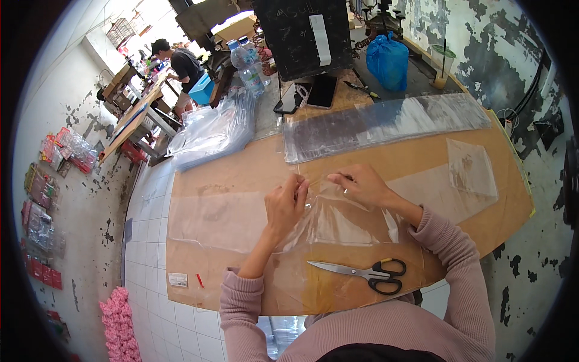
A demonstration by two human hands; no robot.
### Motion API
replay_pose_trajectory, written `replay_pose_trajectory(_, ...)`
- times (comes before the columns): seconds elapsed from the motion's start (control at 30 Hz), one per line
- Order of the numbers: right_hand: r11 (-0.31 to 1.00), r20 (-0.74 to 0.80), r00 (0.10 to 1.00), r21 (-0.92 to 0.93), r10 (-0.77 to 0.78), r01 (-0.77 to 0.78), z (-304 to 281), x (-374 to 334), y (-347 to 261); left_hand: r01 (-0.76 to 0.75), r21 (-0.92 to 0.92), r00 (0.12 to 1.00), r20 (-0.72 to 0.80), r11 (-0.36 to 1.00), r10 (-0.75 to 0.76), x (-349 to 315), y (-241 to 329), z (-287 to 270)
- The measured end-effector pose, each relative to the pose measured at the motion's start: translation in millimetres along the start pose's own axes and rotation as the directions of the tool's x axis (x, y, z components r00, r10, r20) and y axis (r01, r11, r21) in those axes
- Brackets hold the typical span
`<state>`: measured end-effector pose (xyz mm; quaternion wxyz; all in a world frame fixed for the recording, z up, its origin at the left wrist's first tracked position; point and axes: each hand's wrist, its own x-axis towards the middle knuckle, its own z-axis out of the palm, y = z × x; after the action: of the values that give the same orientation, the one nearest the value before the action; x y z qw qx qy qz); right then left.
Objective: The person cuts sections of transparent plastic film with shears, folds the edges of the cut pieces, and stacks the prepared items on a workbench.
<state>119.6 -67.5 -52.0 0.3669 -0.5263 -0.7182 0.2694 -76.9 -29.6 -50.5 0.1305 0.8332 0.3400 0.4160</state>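
Note:
My left hand and my right hand both pinch the upper edge of a clear plastic sheet that lies on a brown board. The fingers of each hand are closed on the film, a short gap between them. Black-handled scissors lie shut on the board just below my hands, blades pointing left. Another clear sheet lies flat to the left of my left hand. Pink sleeves cover both forearms.
A long strip of clear plastic lies across the far side of the board, a smaller piece at the right. A pile of plastic bags, water bottles, a phone and a blue bag stand beyond. Another person works far left.

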Motion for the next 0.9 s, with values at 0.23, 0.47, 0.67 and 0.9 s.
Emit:
replay_pose_trajectory(0.23, 0.905, -0.777, 0.618, -0.173, 0.116, -0.388, -129, 2, 53, 0.056, -0.043, 0.981, -0.184, 0.998, -0.063, -39, 22, -21)
replay_pose_trajectory(0.47, 0.793, -0.939, 0.299, -0.049, 0.171, -0.608, -149, 45, 65, -0.216, -0.079, 0.969, -0.144, 0.973, 0.203, -58, 64, -41)
replay_pose_trajectory(0.67, 0.921, -0.884, 0.466, -0.163, 0.023, -0.353, -216, 12, 81, 0.093, -0.022, 0.98, 0.176, 0.995, -0.088, -90, 41, -107)
replay_pose_trajectory(0.9, 1.0, -0.35, 0.937, -0.015, -0.002, -0.003, -51, 44, 6, 0.266, -0.05, 0.896, 0.381, 0.963, -0.228, 35, 20, -47)
